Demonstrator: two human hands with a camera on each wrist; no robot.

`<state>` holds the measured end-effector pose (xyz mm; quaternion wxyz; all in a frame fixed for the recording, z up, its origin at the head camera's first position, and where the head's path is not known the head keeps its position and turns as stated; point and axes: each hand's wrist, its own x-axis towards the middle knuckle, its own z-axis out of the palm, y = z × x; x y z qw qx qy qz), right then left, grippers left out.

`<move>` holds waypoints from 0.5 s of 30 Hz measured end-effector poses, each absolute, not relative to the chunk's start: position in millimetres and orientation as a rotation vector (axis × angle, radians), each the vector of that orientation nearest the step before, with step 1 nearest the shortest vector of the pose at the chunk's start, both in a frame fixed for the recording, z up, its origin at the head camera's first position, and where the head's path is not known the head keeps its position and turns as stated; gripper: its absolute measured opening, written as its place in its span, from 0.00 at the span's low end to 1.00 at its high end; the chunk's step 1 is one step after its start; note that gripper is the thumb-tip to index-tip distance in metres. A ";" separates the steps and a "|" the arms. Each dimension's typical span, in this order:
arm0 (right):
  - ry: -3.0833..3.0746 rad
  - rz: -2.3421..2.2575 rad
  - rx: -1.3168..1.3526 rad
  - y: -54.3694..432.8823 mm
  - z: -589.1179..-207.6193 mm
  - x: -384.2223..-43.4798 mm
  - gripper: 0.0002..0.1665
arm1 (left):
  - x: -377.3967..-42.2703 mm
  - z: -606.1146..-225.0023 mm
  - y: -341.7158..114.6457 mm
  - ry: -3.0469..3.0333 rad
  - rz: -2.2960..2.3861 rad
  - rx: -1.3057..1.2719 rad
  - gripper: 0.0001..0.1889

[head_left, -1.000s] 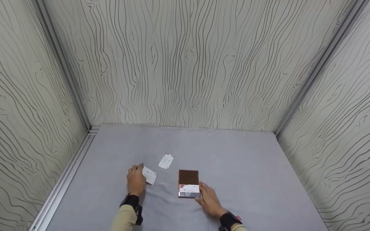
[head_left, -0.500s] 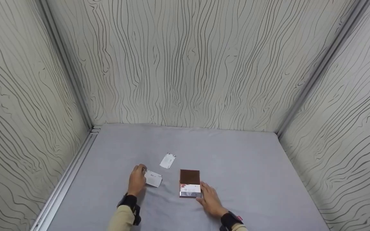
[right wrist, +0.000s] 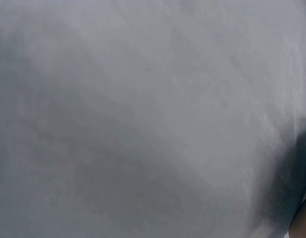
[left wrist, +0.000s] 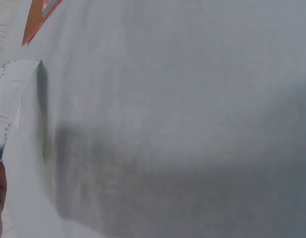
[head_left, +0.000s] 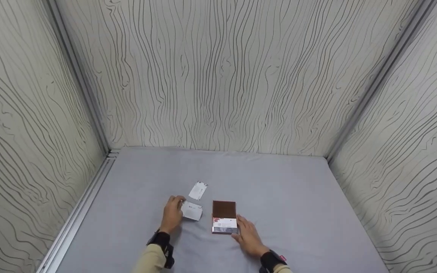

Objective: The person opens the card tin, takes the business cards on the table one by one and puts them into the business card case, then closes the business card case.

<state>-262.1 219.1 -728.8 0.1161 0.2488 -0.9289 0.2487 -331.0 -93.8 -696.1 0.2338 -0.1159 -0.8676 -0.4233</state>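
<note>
My left hand (head_left: 172, 214) pinches a white printed card (head_left: 192, 211) by its left end, left of a brown case. In the left wrist view the card (left wrist: 13, 96) is raised over the cloth and casts a shadow, a fingertip at its lower end. The brown case (head_left: 224, 209) lies flat, with a white card with a red pattern (head_left: 225, 222) across its lower half above a grey strip. My right hand (head_left: 248, 237) rests at the case's right edge, fingers along the side and thumb near the lower corner. The right wrist view catches only a sliver of this hand.
Another white card (head_left: 198, 190) lies on the grey cloth (head_left: 271, 182), beyond the held card. Wood-grain patterned walls (head_left: 218, 76) enclose the back and both sides. A metal rail (head_left: 78, 216) runs along the left edge.
My left hand has moved right with the card, which has turned flatter and come nearer the brown case. The right hand stays at the case's edge.
</note>
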 end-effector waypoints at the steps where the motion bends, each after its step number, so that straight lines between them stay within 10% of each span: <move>1: -2.744 0.740 0.718 219.0 -728.6 -261.9 0.31 | -330.5 -696.5 -90.9 -2.389 -1.173 -0.325 0.13; 15: -2.874 0.828 0.644 217.9 -716.3 -258.5 0.34 | -327.8 -696.7 -53.4 -2.352 -1.359 -0.384 0.10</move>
